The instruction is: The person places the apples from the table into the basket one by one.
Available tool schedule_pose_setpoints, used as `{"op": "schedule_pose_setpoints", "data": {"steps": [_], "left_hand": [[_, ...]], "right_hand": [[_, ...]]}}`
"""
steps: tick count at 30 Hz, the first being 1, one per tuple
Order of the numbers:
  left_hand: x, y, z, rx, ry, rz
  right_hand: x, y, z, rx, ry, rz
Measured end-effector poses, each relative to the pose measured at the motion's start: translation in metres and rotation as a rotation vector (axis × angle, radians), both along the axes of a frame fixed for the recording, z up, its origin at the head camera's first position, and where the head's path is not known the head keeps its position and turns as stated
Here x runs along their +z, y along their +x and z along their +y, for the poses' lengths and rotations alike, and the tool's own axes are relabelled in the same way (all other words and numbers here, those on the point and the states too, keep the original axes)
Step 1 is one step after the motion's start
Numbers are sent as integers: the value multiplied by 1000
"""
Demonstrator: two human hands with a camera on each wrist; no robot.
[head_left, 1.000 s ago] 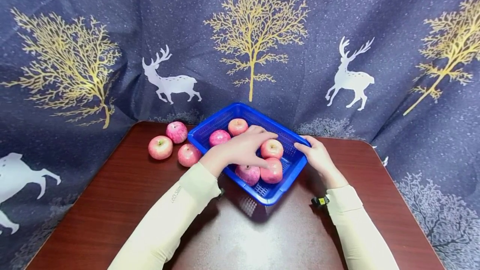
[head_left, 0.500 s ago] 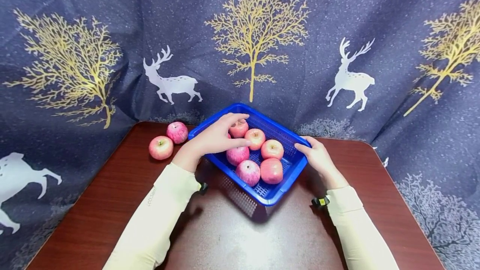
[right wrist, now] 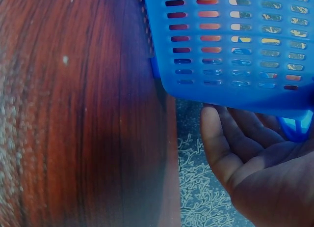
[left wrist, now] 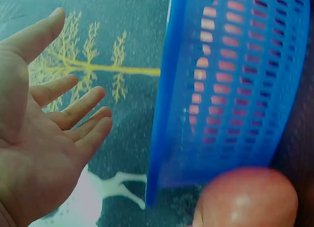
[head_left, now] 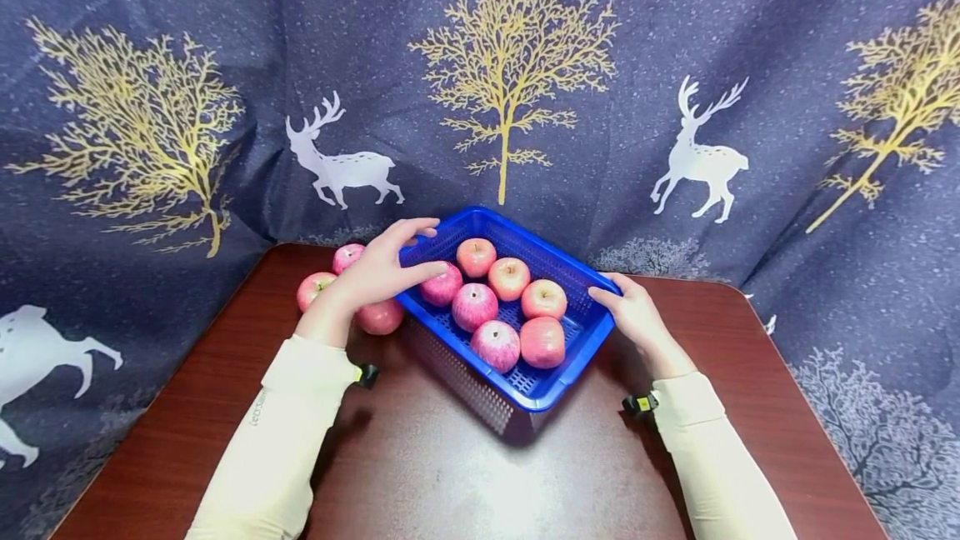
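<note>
A blue plastic basket (head_left: pixel 480 386) with slotted sides holds several red apples (head_left: pixel 475 307). My left hand (head_left: pixel 375 269) is at the basket's left corner, thumb and fingers spread, palm towards the basket. It holds nothing; the left wrist view shows the fingers (left wrist: pixel 88 106) apart from the basket wall (left wrist: pixel 221 104). Just under this hand, an apple (head_left: pixel 381 317) lies outside against the basket's left side. My right hand (head_left: pixel 641 319) grips the basket's right corner, with the thumb over the rim. The right wrist view shows its fingers (right wrist: pixel 213 124) bent at the rim.
Two more apples, one rosy yellow (head_left: pixel 313 290) and one pinkish red (head_left: pixel 348 257), lie left of the basket, partly behind my left hand. The brown wooden table (head_left: pixel 480 473) ends at a dark blue printed curtain (head_left: pixel 540 107).
My left hand has drawn back leftwards from inside the basket to its left corner. Another apple now lies among those in the basket. The right hand keeps its grip without moving.
</note>
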State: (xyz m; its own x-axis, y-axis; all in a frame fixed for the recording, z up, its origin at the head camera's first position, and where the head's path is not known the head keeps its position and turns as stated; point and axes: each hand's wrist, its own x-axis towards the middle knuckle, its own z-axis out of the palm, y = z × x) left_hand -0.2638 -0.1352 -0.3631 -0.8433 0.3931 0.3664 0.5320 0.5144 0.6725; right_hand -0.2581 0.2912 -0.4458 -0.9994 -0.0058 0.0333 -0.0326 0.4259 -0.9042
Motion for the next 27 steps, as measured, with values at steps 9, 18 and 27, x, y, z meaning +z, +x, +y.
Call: {"op": "schedule_pose_setpoints", "data": {"steps": [9,18,27], "left_hand": [[-11,-2,-32,134,-41,105],[-24,-3,-62,301,-37,148],[-38,-3,-85,388,22,155]], "right_hand": [[0,0,1,-1,-7,-18],[0,0,0,-3,-9,-9],[0,0,-2,5,-36,-4]]}}
